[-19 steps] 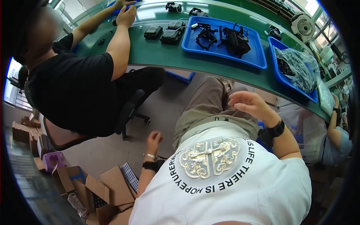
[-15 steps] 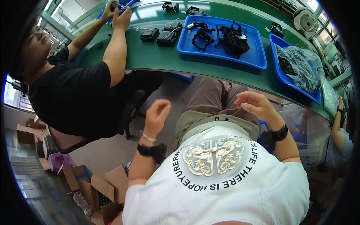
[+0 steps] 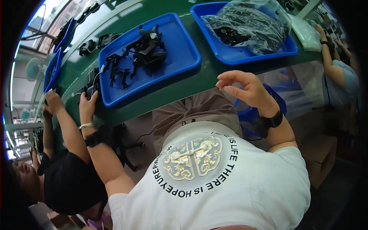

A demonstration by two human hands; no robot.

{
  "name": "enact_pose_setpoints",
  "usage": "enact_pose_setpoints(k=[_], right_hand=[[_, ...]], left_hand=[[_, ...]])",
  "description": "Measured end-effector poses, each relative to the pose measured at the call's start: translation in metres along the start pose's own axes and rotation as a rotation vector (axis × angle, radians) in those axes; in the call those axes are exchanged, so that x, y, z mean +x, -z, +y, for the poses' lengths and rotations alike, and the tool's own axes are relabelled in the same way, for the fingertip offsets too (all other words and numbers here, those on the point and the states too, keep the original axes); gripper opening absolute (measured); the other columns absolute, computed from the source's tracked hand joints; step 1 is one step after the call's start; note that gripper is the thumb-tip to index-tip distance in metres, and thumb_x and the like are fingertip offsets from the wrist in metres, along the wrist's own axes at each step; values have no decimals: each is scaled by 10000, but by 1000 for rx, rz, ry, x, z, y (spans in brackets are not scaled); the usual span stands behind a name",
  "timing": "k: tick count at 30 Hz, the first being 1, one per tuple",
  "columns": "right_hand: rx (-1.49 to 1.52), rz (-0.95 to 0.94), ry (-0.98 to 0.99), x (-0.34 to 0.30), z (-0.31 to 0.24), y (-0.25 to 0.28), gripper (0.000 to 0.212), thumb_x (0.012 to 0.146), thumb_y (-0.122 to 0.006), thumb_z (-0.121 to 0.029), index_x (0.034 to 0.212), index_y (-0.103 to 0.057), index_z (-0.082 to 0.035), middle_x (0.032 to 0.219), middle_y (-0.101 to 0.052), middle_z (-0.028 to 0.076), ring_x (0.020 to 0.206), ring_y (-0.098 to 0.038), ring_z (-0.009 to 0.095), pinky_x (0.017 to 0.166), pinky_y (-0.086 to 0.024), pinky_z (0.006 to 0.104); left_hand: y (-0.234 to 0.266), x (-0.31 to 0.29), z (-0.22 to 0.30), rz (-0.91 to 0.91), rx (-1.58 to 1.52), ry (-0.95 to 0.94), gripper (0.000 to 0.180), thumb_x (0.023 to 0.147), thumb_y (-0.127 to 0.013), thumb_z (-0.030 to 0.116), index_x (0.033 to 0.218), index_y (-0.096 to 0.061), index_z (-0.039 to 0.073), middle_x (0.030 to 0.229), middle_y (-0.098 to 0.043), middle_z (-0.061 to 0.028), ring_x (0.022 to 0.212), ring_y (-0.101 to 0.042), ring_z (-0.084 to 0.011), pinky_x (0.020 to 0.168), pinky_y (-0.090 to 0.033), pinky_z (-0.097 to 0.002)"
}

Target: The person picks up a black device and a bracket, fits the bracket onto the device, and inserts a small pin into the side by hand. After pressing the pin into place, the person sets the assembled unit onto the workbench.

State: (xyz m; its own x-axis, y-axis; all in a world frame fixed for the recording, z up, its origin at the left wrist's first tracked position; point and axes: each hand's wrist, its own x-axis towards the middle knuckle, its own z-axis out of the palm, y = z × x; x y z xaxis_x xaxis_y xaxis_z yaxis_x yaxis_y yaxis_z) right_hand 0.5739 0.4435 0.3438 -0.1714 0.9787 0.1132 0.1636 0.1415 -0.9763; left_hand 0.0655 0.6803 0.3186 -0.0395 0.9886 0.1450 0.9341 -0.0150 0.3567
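Observation:
My left hand (image 3: 88, 107) reaches over the workbench edge, beside a blue tray. Its thumb and fingers are around the near end of a small black box (image 3: 91, 89) with a thin white cable, which lies on the bench. My right hand (image 3: 247, 89) hangs in the air in front of the bench, above my lap. Its fingers are loosely curled, the thumb is apart, and nothing is in it. The blue tray (image 3: 179, 66) holds several black plastic frame parts (image 3: 150, 51).
A second blue tray (image 3: 239, 59) holds a clear plastic bag (image 3: 264, 28) over black parts. More black boxes (image 3: 87, 47) with cables lie behind the first tray on the green bench (image 3: 180, 80). A co-worker's arm (image 3: 69, 122) is close on my left; another person (image 3: 337, 76) sits far right.
My left hand has moved from the air forward and left to a black box on the bench. My right hand stays raised and empty. The view has turned toward the right.

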Motion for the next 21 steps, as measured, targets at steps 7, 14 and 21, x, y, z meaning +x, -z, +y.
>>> enact_pose_setpoints(k=[7,14,21], right_hand=[[-169,273,-3,10,-4,58,263,869,-593,-82,1115,-578,10,979,-648,88,899,-610,131,777,-495,249],[-960,131,151,58,14,83,172,822,-627,-64,988,-632,-18,872,-634,64,714,-598,142,638,-475,251],[-750,98,275,88,-17,12,189,801,-640,-78,981,-624,-22,841,-609,86,655,-571,177,611,-473,274]], left_hand=[[33,-32,40,-340,-481,214,572,750,-733,274,1176,-500,-28,865,-589,-46,694,-561,-103,526,-416,-223],[34,-61,22,-93,-1042,314,468,800,-686,227,1161,-492,0,877,-585,-43,662,-532,-136,512,-388,-229],[37,-117,54,-351,-1964,186,446,883,-537,337,1200,-488,27,875,-581,-90,652,-474,-176,493,-359,-226]])
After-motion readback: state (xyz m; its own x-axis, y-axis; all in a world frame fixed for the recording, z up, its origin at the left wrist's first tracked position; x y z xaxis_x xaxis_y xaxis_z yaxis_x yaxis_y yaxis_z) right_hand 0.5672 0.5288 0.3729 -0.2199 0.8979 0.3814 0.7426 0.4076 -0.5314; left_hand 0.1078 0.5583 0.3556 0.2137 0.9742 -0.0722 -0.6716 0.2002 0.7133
